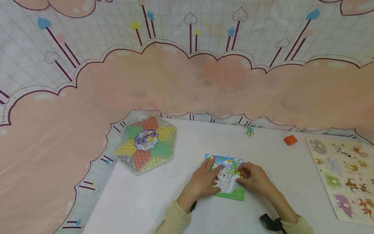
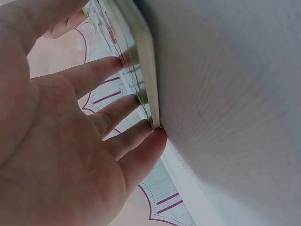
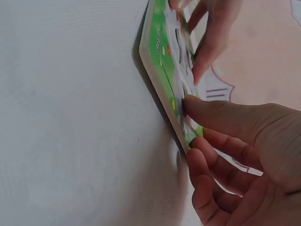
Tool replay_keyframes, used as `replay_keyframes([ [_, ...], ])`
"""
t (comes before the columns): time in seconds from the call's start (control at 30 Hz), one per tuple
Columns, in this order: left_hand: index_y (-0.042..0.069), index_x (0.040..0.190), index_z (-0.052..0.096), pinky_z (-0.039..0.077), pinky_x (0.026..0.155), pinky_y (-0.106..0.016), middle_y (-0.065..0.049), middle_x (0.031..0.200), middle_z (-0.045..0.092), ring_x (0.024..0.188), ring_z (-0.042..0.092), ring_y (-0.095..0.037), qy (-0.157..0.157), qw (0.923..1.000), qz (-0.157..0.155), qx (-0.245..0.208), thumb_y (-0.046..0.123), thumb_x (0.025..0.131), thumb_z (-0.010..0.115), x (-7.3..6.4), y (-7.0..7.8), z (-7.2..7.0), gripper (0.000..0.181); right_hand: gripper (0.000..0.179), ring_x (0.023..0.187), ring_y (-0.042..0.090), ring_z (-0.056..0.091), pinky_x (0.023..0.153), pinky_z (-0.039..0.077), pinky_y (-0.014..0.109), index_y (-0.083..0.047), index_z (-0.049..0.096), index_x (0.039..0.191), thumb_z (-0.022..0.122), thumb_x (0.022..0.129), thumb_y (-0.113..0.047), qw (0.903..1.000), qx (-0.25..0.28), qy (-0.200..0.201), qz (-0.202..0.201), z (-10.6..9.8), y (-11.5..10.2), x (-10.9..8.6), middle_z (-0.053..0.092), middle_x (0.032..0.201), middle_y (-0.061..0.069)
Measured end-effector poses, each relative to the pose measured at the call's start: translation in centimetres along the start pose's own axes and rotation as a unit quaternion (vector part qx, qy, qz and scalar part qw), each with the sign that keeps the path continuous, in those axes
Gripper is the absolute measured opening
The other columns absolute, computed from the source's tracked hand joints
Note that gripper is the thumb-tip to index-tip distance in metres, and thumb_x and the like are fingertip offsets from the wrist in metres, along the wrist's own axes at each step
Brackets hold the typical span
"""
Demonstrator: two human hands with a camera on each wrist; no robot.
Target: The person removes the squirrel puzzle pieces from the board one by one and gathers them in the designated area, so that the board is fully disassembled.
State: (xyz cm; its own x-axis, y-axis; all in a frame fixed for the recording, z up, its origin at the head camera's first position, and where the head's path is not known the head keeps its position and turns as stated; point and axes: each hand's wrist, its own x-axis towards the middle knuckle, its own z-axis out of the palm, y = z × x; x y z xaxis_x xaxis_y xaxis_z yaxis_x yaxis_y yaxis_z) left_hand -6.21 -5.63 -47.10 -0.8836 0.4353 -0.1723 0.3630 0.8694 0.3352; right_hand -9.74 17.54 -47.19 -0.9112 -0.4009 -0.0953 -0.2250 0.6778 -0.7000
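Note:
A jigsaw puzzle (image 1: pixel 229 196) with a white squirrel, blue sky and green border lies flat on the white table. My left hand (image 1: pixel 201 180) rests across its left side with fingers spread; in the left wrist view the fingertips (image 2: pixel 131 101) meet the board's edge. At the right side, my right hand (image 1: pixel 255 178) pinches a puzzle piece (image 3: pixel 192 123) between thumb and curled fingers, low over the board. That piece sits tilted in the right wrist view, mostly covered by the fingers. A loose puzzle piece (image 1: pixel 249 131), blue and green, lies beyond the board near the back edge.
A clear hexagonal box (image 1: pixel 146 144) with red, yellow and green triangles of pegs stands at the left. An orange block (image 1: pixel 290 140) lies back right. Along the right edge is an animal puzzle board (image 1: pixel 330 162). Patterned cloth (image 1: pixel 187 87) hangs behind the table.

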Motion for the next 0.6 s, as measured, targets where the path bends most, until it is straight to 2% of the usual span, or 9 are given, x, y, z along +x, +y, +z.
replay_keyframes([
  [0.2,0.021,0.151,0.043,0.041,0.106,-0.041,-0.012,0.158,0.029,0.147,0.022,-0.032,-0.002,1.0000,0.002,-0.004,0.044,0.086,0.074,0.14,-0.13,-0.10,0.075,0.020,0.068,0.010,0.052,0.062,0.046,0.024,-0.006,0.066,0.091,0.081,0.078,-0.003,0.9993,0.033,-0.002,-0.017,-0.27,0.26,0.09,0.056,0.074,-0.005],
  [0.6,0.018,0.150,0.044,0.041,0.106,-0.043,-0.014,0.157,0.029,0.146,0.022,-0.034,0.002,0.9998,0.015,-0.016,0.042,0.086,0.074,0.34,-0.26,0.24,0.075,0.017,0.066,0.009,0.056,0.062,0.049,0.022,-0.003,0.065,0.093,0.078,0.082,-0.002,0.9955,0.093,-0.011,-0.016,-0.40,1.05,0.17,0.061,0.076,-0.002],
])
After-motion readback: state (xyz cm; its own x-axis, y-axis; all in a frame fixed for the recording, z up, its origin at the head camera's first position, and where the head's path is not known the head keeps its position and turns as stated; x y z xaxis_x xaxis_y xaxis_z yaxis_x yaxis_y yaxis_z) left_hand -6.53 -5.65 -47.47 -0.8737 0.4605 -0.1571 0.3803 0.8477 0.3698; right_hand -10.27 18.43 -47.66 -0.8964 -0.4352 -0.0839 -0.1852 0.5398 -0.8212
